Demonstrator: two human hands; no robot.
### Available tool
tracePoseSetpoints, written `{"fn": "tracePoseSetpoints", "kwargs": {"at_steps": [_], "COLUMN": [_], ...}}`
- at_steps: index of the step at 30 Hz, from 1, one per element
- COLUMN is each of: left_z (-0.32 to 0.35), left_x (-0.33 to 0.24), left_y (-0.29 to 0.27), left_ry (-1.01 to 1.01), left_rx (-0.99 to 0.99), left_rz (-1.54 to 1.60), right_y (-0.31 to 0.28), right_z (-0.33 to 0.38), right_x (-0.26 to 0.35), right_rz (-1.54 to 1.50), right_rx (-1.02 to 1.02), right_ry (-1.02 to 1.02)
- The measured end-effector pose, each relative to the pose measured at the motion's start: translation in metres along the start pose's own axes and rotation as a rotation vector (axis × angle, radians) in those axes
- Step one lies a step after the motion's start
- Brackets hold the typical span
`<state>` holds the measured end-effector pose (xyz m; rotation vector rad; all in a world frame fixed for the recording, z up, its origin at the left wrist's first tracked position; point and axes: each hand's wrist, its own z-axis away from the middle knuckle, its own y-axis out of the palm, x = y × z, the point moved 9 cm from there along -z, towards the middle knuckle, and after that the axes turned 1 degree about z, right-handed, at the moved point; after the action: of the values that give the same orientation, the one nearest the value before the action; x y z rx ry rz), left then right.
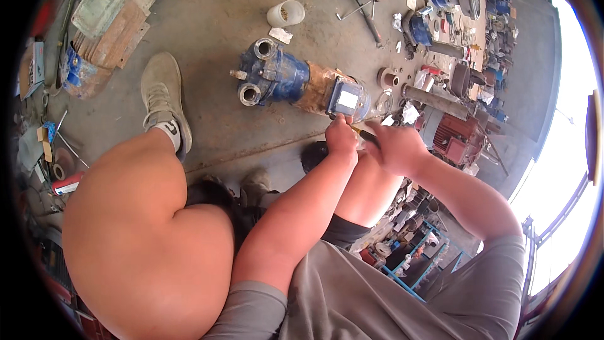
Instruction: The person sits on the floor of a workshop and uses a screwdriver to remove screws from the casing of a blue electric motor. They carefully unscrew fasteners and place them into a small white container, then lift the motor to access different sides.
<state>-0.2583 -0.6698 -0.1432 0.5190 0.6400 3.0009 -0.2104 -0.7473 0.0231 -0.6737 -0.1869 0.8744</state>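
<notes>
A blue and rust-brown motor-driven pump (pixel 286 82) lies on its side on the floor in front of me. On its right end sits a blue terminal box (pixel 345 97) with a pale label on top. My left hand (pixel 341 136) is closed at the near edge of that box; whatever its fingers pinch is hidden. Just to the right, my right hand (pixel 397 147) is closed round a screwdriver (pixel 366 134) with a black and yellow handle. The screwdriver points toward my left hand, and its tip is out of sight.
A white cup (pixel 286 14) stands beyond the pump, near a hammer (pixel 363 9). Another worn motor (pixel 110 22) lies at the far left. Loose parts crowd the right, among them a metal tube (pixel 434 101) and a red-brown finned motor (pixel 454 136). My shoe (pixel 162 91) rests left of the pump.
</notes>
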Motion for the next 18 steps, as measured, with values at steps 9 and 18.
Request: {"fn": "tracePoseSetpoints", "kwargs": {"at_steps": [9, 18], "left_z": [-0.001, -0.009], "left_x": [-0.002, 0.002], "left_y": [0.002, -0.002], "left_ry": [0.001, 0.022], "left_rx": [-0.057, -0.074], "left_rz": [0.019, 0.069], "right_y": [0.054, 0.007], "right_z": [-0.015, -0.014], "right_x": [-0.046, 0.014], "right_rz": [-0.825, 0.221], "right_rx": [0.252, 0.213], "right_ry": [0.321, -0.089]}}
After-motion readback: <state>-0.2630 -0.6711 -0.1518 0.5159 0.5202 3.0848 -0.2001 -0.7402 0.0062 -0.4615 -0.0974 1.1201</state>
